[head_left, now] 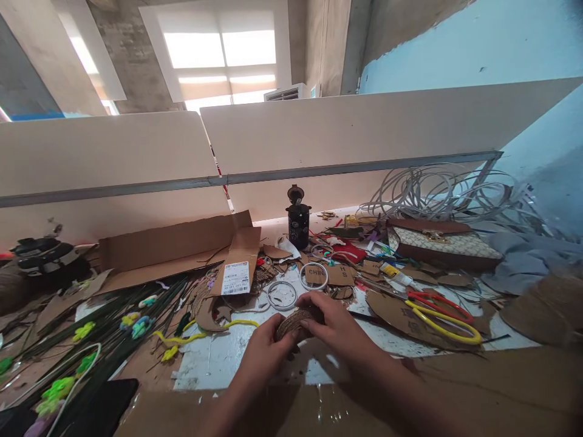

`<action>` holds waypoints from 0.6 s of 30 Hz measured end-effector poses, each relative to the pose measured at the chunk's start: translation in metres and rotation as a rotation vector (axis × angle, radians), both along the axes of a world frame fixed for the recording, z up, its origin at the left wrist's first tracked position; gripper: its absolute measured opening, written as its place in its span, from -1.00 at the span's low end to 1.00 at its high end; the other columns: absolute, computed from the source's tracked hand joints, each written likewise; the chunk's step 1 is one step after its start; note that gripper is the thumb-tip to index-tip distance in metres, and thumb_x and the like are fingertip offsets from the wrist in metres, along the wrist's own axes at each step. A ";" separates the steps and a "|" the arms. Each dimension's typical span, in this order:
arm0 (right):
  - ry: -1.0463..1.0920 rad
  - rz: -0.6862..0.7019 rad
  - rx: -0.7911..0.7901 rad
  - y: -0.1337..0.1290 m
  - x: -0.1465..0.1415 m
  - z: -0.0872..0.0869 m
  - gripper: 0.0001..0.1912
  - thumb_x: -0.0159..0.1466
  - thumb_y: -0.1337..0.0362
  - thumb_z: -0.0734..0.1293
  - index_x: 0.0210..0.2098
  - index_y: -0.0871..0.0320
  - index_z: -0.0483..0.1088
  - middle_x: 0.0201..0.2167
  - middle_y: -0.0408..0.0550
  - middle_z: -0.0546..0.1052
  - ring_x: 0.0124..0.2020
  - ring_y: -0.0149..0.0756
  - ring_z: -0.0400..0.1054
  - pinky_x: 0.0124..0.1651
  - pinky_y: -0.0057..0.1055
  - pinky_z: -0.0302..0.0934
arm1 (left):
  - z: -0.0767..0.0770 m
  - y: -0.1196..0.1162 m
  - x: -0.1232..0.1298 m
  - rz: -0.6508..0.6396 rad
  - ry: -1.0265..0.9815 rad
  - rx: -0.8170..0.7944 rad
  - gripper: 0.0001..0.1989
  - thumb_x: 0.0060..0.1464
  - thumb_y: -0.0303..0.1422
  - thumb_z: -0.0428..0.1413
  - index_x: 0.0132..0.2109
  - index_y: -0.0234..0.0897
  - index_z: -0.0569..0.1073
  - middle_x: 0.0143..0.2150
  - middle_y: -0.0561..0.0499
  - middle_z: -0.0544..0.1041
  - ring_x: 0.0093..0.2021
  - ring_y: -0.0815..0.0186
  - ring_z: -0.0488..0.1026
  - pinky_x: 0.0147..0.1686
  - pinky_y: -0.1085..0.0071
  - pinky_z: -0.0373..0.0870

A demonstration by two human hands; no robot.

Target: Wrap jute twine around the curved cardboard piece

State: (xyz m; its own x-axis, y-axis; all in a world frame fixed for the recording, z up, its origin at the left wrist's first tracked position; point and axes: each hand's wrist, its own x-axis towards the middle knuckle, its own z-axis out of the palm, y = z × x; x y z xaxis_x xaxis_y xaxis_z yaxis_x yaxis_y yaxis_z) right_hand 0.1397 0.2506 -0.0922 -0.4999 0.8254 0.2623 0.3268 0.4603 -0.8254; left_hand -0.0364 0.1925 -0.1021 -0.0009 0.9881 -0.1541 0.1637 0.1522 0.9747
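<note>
Near the middle of the table, a small curved brown piece that looks like wound twine (292, 320) is held between both hands. My left hand (265, 347) grips its left end, thumb on the near side. My right hand (336, 321) is closed on its right end, with the fingers curled over the top and hiding part of it. Just beyond the hands lie two pale wire rings, a left ring (281, 308) and a right ring (326, 276). A yellow fuzzy strip (237, 322) lies to the left of my left hand.
Scissors with red and yellow handles (449, 325) lie on cardboard at right, near a glue bottle (397, 273). Behind stand a black bottle (299, 226) with its lid up, a patterned handbag (444, 244) and coiled tubing (423, 191). An open cardboard box (168, 249) sits back left.
</note>
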 end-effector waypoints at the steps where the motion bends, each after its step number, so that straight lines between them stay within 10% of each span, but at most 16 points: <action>1: -0.002 0.007 0.003 0.000 0.000 0.000 -0.68 0.15 0.45 0.31 -0.09 0.15 0.41 -0.11 0.00 0.54 -0.07 -0.14 0.40 0.00 -0.24 0.22 | 0.000 0.000 0.000 -0.003 -0.008 -0.002 -0.76 -0.02 -0.21 0.16 -0.26 -0.29 0.43 -0.46 0.07 0.49 -0.50 0.31 0.43 -0.47 0.43 0.33; 18: -0.103 0.060 0.041 -0.003 0.006 0.009 -0.74 0.16 0.48 0.36 -0.16 0.14 0.45 -0.23 -0.10 0.57 -0.22 -0.26 0.42 -0.18 -0.40 0.20 | -0.005 0.000 -0.004 -0.050 -0.038 0.015 -0.77 0.08 -0.18 0.14 -0.28 -0.27 0.43 -0.49 0.09 0.45 -0.53 0.33 0.38 -0.51 0.45 0.26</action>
